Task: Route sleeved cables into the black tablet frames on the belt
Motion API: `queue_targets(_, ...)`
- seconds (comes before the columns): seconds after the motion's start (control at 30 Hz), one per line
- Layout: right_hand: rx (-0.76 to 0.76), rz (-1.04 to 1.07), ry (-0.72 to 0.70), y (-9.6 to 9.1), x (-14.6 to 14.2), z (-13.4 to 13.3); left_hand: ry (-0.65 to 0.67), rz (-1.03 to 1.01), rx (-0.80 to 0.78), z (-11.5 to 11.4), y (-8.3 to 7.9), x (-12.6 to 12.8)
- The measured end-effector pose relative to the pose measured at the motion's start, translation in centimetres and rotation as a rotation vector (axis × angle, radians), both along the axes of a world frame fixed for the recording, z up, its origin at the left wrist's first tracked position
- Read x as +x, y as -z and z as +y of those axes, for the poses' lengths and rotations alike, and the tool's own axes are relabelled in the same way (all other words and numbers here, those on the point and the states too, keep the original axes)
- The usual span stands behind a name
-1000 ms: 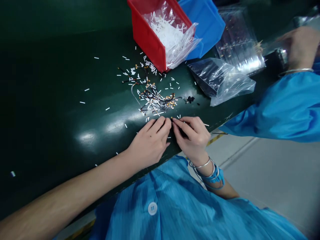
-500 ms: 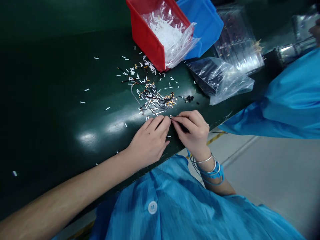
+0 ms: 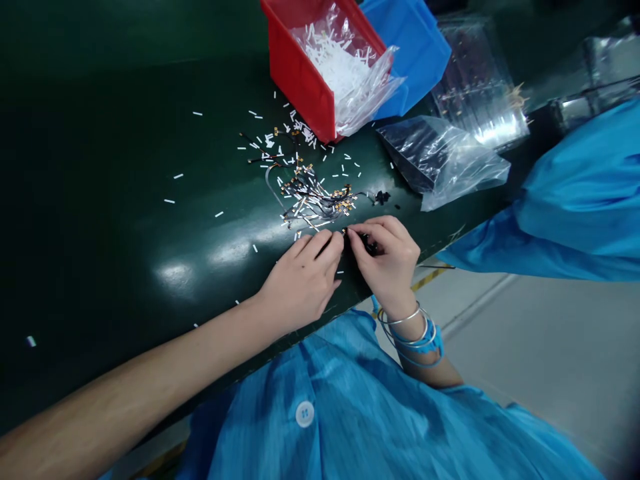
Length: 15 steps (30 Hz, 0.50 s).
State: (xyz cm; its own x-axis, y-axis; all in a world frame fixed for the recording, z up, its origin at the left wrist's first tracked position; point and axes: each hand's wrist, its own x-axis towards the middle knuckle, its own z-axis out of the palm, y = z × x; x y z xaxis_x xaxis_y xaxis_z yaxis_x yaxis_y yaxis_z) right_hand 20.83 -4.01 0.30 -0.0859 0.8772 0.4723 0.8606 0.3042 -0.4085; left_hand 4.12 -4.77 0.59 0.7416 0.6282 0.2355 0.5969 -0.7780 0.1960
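My left hand (image 3: 305, 273) rests on the dark green table, fingers bent and fingertips pressed together; what they pinch is hidden. Close beside it, my right hand (image 3: 387, 257) has thumb and index finger closed in a pinch. A tiny gold-and-white part (image 3: 344, 231) shows between the two hands' fingertips, too small to name. Small black bits (image 3: 371, 245) show in the hollow of my right hand; I cannot tell whether they are held or lie beneath. Just beyond lies a pile of thin dark cables (image 3: 320, 203) with gold-coloured ends (image 3: 345, 199), mixed with white strips.
A red bin (image 3: 300, 80) holds a clear bag of white strips (image 3: 335, 67), with a blue bin (image 3: 417, 53) behind. Right of these lie a plastic bag (image 3: 450, 160) and clear trays (image 3: 480, 87). Loose white strips dot the table. Another person's blue sleeve (image 3: 580, 200) is at right.
My right fingertips have shifted slightly upward, and black bits now show more plainly in that hand's hollow. My left hand stays nearly still. The whole view has shifted a little.
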Motion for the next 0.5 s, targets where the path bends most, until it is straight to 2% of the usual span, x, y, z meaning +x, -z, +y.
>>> queue_targets(0.5, 0.154, -0.239, -0.090, 0.0, 0.3, -1.2, -0.010, 0.005, 0.023, 0.0, -0.1, 0.1)
